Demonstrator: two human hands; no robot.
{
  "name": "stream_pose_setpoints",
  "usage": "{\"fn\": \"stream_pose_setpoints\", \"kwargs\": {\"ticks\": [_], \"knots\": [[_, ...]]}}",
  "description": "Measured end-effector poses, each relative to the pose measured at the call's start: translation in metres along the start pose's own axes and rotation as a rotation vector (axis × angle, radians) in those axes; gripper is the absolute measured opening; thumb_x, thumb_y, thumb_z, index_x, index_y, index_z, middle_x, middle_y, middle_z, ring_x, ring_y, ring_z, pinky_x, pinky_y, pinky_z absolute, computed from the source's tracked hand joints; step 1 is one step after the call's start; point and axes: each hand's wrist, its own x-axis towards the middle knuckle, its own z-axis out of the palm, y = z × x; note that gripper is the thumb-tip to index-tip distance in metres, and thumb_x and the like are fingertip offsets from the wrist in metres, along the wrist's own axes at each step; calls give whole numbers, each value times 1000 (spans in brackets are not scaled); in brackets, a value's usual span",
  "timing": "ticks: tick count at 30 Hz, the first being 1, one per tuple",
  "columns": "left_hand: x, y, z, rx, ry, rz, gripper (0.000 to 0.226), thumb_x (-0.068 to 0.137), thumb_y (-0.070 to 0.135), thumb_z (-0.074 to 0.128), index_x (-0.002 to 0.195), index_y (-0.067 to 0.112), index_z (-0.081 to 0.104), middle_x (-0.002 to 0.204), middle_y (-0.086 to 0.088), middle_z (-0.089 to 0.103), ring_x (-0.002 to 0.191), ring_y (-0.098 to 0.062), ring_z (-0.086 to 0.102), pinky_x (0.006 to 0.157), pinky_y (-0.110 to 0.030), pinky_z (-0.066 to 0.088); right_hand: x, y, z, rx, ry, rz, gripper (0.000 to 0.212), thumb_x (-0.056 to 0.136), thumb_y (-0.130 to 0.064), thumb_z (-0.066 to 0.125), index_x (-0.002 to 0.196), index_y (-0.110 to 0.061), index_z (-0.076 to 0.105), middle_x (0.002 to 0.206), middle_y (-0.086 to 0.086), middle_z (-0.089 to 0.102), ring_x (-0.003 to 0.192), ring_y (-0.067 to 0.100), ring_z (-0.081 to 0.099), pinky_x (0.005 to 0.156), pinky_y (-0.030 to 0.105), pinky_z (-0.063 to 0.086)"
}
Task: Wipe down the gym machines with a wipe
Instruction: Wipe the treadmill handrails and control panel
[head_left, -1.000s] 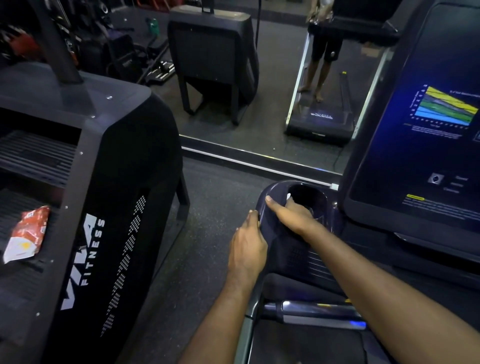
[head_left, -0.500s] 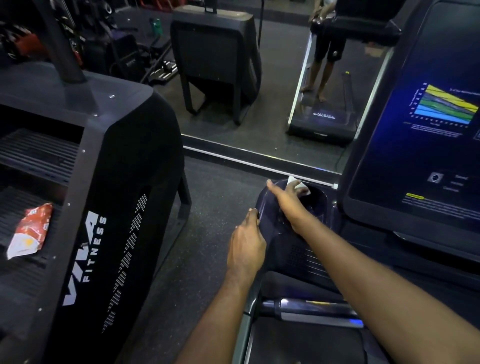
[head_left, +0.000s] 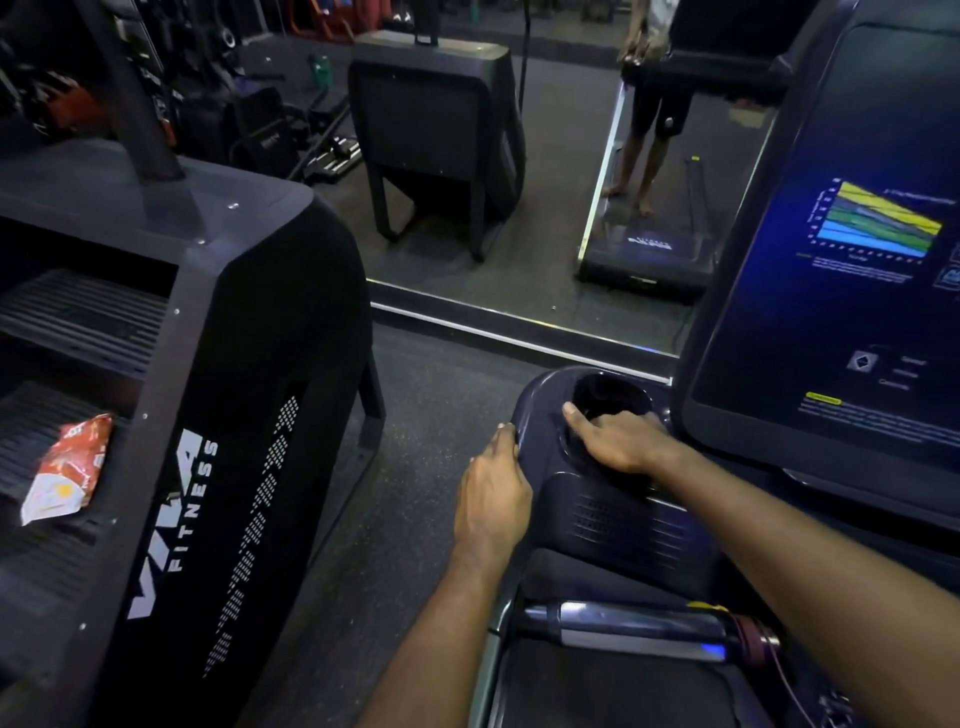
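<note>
Plastic console lengthwise toward mirror

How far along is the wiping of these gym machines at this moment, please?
Done: nothing can be confirmed, as no surface looks visibly wiped. In hand: the right hand rests on the cup holder of the treadmill console, while the left hand grips the console's outer edge; no wipe is visible. Left: probably the screen, the handlebar and the black machine alongside.
</note>
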Motion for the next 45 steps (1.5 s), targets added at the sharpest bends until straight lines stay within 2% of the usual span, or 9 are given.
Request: {"fn": "stream_pose_setpoints", "kwargs": {"ticks": [11, 20, 24, 27, 31, 35, 38, 41, 45], "knots": [[1, 0, 1, 12, 4, -2, 35, 106, 14, 33, 137, 15, 50, 112, -14, 70, 99, -36, 66, 83, -48, 51, 25, -28, 10, 396, -21, 141, 107, 86, -86, 3, 162, -11, 8, 169, 10, 6, 156, 34, 6, 125, 50, 2], [-1, 1, -2, 0, 15, 8, 33, 105, 13, 36, 135, 13, 51, 110, -13, 71, 97, -34, 67, 87, -48, 52, 18, -14, 3, 231, -19, 198, 98, 89, -84, 7, 150, -18, 47, 161, 12, 36, 149, 35, 30, 121, 43, 20], [-1, 2, -1, 16, 20, 16, 33, 104, 12, 35, 132, 13, 52, 107, -14, 71, 95, -35, 67, 86, -49, 51, 30, -26, 12, 816, -17, 140, 118, 67, -99, 45, 157, -23, 33, 159, 2, 39, 143, 28, 40, 120, 41, 28], [-2, 4, -3, 20, 12, 14, 33, 104, 13, 35, 132, 14, 51, 107, -13, 71, 96, -34, 67, 88, -49, 51, 35, -42, 23, 1138, 122, 49, 102, 94, -67, 53, 161, -19, -7, 168, 6, 7, 155, 23, 9, 126, 44, 11], [-2, 5, -3, 36, 11, 5, 36, 104, 12, 35, 136, 14, 51, 109, -13, 71, 97, -33, 67, 90, -48, 51, 42, -55, 13, 1355, 209, 77, 100, 95, -65, 52, 161, -15, -4, 168, 12, -4, 155, 24, -1, 125, 50, 6], [-1, 5, -4, 36, 9, 5, 33, 103, 14, 35, 132, 16, 51, 107, -11, 70, 96, -33, 67, 87, -48, 51, 37, -60, 6, 1292, 152, 123, 117, 80, -77, 58, 161, -16, -3, 167, 16, 4, 154, 29, 9, 124, 51, 14], [-3, 5, -5, 14, 8, 16, 28, 104, 19, 35, 126, 16, 53, 104, -12, 70, 93, -35, 67, 83, -48, 51, 16, -47, 12, 1007, 113, 85, 110, 80, -74, 59, 160, -16, 11, 155, 13, 40, 135, 31, 45, 112, 45, 36], [-3, 5, -5, 15, 9, 16, 26, 105, 20, 36, 125, 15, 53, 104, -14, 70, 93, -37, 66, 79, -47, 50, -5, -34, 23, 326, 219, 39, 75, 96, -69, 34, 145, -13, 40, 141, 12, 57, 132, 34, 50, 115, 52, 25], [-3, 7, -6, 32, -3, -2, 31, 105, 12, 37, 132, 14, 51, 109, -15, 70, 97, -37, 66, 80, -46, 49, -16, -24, 18, -107, 183, 5, 87, 96, -72, 4, 143, -14, 48, 134, 12, 64, 131, 30, 52, 120, 53, 10]]}}
